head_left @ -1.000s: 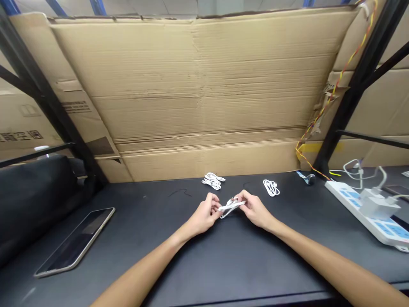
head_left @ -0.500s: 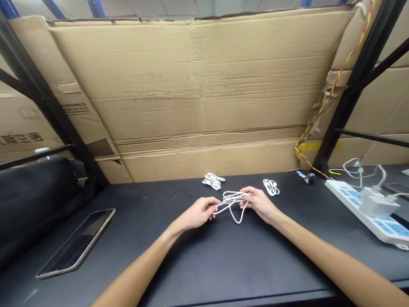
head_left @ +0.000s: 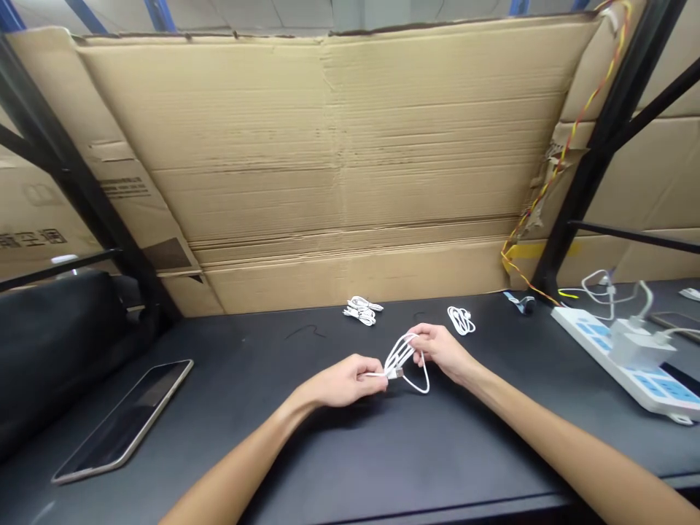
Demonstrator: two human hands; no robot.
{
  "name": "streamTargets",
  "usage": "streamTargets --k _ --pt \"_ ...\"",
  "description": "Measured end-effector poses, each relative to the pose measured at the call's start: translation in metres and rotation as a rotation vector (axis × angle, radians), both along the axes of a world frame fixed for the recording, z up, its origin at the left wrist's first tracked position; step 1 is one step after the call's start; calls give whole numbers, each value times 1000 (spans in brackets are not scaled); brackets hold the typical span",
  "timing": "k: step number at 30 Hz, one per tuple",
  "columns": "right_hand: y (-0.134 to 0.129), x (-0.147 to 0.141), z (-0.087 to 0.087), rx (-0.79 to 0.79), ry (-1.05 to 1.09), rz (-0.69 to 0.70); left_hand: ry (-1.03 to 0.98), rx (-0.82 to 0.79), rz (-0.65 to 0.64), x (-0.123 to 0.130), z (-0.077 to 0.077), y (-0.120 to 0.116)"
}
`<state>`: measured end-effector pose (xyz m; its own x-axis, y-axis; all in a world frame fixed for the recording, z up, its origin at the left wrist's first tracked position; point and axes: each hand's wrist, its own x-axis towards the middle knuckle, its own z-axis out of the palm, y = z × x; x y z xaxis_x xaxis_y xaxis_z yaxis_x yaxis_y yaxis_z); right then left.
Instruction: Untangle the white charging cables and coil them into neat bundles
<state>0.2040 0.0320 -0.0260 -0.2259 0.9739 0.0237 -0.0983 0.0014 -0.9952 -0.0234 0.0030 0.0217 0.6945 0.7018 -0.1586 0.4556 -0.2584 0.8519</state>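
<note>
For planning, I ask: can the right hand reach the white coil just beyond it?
Probably yes: the white coil lies just beyond the right hand, nothing between, though that hand holds another cable.

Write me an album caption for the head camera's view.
Left hand and right hand hold a loosely coiled white USB cable over a black tabletop.

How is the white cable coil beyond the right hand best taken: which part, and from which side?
Probably pinch the white cable coil across its middle, from above and the near side: its elongated loops lie flat on the black tabletop, uncovered, and the right hand is nearest.
</note>
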Motion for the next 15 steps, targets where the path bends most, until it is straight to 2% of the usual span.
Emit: streamTargets --k 3,6,10,13,15 --pt "-1 2 2 -45 -19 53 -4 40 -71 -2 2 -2" --pt "0 9 7 -139 32 189 -75 30 -90 -11 6 4" --pt "-1 14 11 -172 132 352 -150 25 30 -23 8 13" --pt "-3 12 12 -145 203 368 -152 58 146 -25 5 17" --pt "-4 9 12 -129 246 351 -126 73 164 -22 3 17"
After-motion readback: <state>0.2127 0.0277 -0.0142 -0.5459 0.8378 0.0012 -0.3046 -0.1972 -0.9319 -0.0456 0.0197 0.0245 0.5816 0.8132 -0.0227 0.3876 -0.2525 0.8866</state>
